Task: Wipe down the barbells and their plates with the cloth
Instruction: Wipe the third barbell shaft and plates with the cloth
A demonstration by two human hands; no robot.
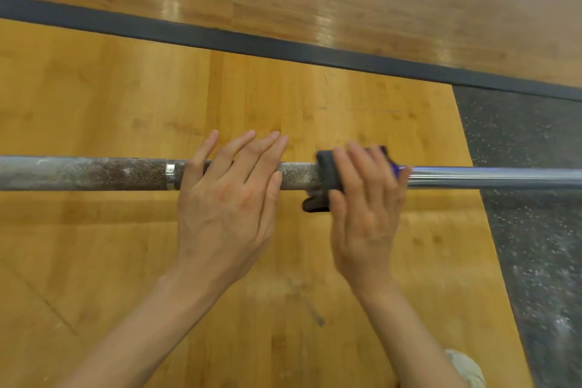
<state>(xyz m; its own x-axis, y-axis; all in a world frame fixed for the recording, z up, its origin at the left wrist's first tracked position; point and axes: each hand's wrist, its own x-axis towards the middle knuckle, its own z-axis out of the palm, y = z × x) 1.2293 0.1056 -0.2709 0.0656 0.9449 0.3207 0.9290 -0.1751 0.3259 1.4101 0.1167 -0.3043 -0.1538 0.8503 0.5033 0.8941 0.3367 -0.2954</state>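
Barbell [94, 174] runs straight across the middle of the frame, chalky and rusty-looking on the left half, shiny on the right. Left hand [228, 195] lies on top of it near center, fingers straight and relaxed, not gripping. Right hand [367, 198] just beside it has its fingers curled over the dark cloth [329, 171], wrapped round the bar. There's a blue bit by the fingertips, too blurry to call. Wood floor [110, 88] underneath, black speckled mat [532, 167] at right.
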